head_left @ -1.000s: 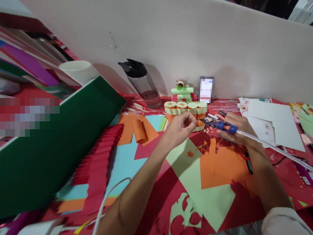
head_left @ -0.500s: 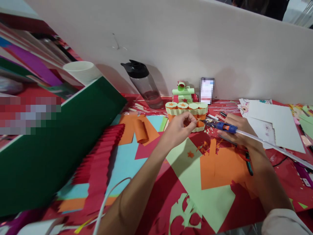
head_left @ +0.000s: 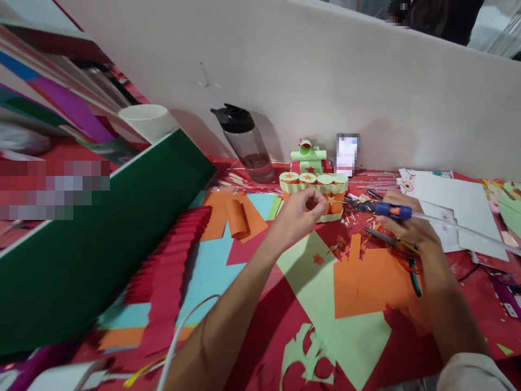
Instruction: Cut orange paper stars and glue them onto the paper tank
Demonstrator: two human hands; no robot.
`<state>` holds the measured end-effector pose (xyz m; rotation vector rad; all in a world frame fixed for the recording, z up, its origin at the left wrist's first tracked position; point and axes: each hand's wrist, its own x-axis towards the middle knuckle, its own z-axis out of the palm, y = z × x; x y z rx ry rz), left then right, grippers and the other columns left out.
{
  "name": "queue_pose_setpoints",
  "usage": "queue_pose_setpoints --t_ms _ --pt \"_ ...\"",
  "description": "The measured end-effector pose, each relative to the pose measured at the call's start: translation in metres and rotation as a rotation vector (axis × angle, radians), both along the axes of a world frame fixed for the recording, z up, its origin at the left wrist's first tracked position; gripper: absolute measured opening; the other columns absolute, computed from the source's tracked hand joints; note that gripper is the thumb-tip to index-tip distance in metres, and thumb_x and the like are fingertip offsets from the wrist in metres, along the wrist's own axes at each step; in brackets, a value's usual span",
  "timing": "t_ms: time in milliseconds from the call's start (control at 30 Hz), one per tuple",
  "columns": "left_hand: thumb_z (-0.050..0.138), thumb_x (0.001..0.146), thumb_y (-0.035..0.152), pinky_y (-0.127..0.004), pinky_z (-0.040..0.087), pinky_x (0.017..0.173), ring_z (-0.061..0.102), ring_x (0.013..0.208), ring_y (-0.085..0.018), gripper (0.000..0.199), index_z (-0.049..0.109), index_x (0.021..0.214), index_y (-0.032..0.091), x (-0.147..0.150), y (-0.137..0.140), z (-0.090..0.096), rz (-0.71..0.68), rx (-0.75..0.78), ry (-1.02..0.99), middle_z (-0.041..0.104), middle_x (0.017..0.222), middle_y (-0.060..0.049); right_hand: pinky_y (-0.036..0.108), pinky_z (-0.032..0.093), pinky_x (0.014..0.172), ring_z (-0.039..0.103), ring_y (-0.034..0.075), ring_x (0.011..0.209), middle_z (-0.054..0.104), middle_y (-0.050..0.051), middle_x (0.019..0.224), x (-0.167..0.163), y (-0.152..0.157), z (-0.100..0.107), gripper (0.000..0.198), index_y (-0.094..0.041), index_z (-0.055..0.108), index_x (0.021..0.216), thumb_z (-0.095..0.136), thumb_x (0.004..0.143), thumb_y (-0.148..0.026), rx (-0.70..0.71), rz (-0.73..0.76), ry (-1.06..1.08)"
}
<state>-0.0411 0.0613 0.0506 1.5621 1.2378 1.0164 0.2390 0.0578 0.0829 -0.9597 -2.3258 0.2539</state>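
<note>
My left hand (head_left: 302,213) is pinched on a small orange paper star (head_left: 331,201), held by one point at the fingertips. Just right of the star is the thin nozzle of a blue hot glue gun (head_left: 376,208), a small gap between them. My right hand (head_left: 407,220) grips the glue gun, and a long clear glue stick (head_left: 456,224) sticks out of its back. Behind my left hand stands a paper model (head_left: 313,182) of orange rolls with cream wavy bands and orange stars on top. A second orange star (head_left: 318,259) lies on light green paper (head_left: 321,288).
Scissors (head_left: 380,234) lie below my right hand, partly on orange paper (head_left: 362,293). A green paper roll model (head_left: 308,156), a phone (head_left: 347,153) and a water bottle (head_left: 249,146) stand by the wall. A green board (head_left: 101,244) and pleated red paper (head_left: 166,271) are at left.
My right hand has drawn the glue gun to the right, its nozzle now apart from the star. The star shows more clearly at my left fingertips. The view has shifted slightly.
</note>
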Motion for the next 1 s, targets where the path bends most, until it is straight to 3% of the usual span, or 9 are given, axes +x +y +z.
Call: queue_pose_setpoints --t_ms 133,233,300,400,467,600,733,867,1000 --pt "0.062 0.083 0.032 -0.026 0.036 0.058 0.052 0.066 -0.015 0.014 0.055 0.077 0.021 0.001 0.0 0.0 -0.025 -0.003 -0.017 0.059 0.074 0.001 0.033 0.044 0.06 0.053 0.019 0.063 0.054 0.001 0.071 0.002 0.001 -0.002 0.041 -0.025 0.046 0.072 0.058 0.1 -0.053 -0.111 -0.155 0.067" --pt "0.063 0.083 0.033 -0.027 0.036 0.058 0.05 0.065 -0.014 0.016 0.054 0.076 0.021 0.002 0.0 0.0 -0.04 -0.001 -0.045 0.058 0.072 0.001 0.036 0.052 0.069 0.064 0.023 0.074 0.066 0.002 0.078 0.011 0.002 -0.01 0.035 -0.026 0.062 0.078 0.065 0.094 -0.057 -0.253 -0.243 0.01" --pt "0.064 0.083 0.035 -0.027 0.036 0.058 0.048 0.063 -0.013 0.018 0.055 0.076 0.021 0.001 0.001 0.0 -0.041 -0.005 -0.066 0.056 0.072 0.002 0.04 0.057 0.077 0.071 0.028 0.087 0.074 0.004 0.089 0.021 0.001 -0.015 0.033 -0.028 0.073 0.09 0.07 0.088 -0.061 -0.38 -0.23 0.045" --pt "0.065 0.083 0.038 -0.027 0.036 0.058 0.046 0.062 -0.013 0.02 0.056 0.076 0.021 0.0 0.002 0.0 -0.035 -0.017 -0.079 0.055 0.071 0.002 0.044 0.06 0.083 0.074 0.032 0.097 0.078 0.007 0.101 0.04 0.0 -0.019 0.049 -0.025 0.076 0.108 0.08 0.077 -0.062 -0.511 -0.167 0.21" --pt "0.066 0.084 0.039 -0.027 0.036 0.057 0.044 0.061 -0.012 0.022 0.055 0.076 0.021 -0.001 0.001 0.001 -0.037 -0.026 -0.083 0.053 0.07 0.003 0.042 0.06 0.077 0.073 0.03 0.087 0.078 0.008 0.092 0.051 0.001 -0.018 0.048 -0.023 0.074 0.103 0.086 0.071 -0.056 -0.538 -0.183 0.249" --pt "0.066 0.084 0.04 -0.027 0.036 0.057 0.044 0.06 -0.012 0.024 0.054 0.075 0.021 -0.001 0.0 0.004 -0.038 -0.028 -0.087 0.052 0.069 0.003 0.035 0.05 0.055 0.056 0.019 0.05 0.062 0.001 0.055 0.065 0.01 -0.01 0.025 -0.022 0.065 0.074 0.074 0.082 -0.044 -0.636 -0.345 0.255" --pt "0.067 0.084 0.04 -0.027 0.036 0.056 0.045 0.06 -0.012 0.024 0.055 0.075 0.021 -0.002 0.0 0.004 -0.045 -0.024 -0.091 0.052 0.068 0.003 0.035 0.053 0.07 0.069 0.025 0.075 0.076 0.009 0.079 0.076 0.023 -0.007 0.027 -0.02 0.069 0.077 0.068 0.087 -0.045 -0.506 -0.573 0.141" --pt "0.067 0.084 0.04 -0.026 0.035 0.055 0.044 0.058 -0.012 0.023 0.055 0.076 0.021 -0.002 0.002 0.001 -0.044 -0.038 -0.096 0.051 0.067 0.003 0.035 0.043 0.066 0.069 0.03 0.08 0.076 0.014 0.086 0.091 0.033 -0.018 0.033 -0.019 0.068 0.083 0.066 0.091 -0.05 -0.331 -0.904 -0.23" --pt "0.067 0.081 0.039 -0.027 0.036 0.055 0.045 0.058 -0.012 0.02 0.058 0.077 0.021 -0.002 0.003 -0.001 -0.051 -0.044 -0.105 0.053 0.069 0.002 0.034 0.035 0.065 0.07 0.031 0.083 0.076 0.017 0.089 0.101 0.039 -0.034 0.037 -0.019 0.068 0.084 0.063 0.096 -0.053 -0.293 -0.921 -0.486"
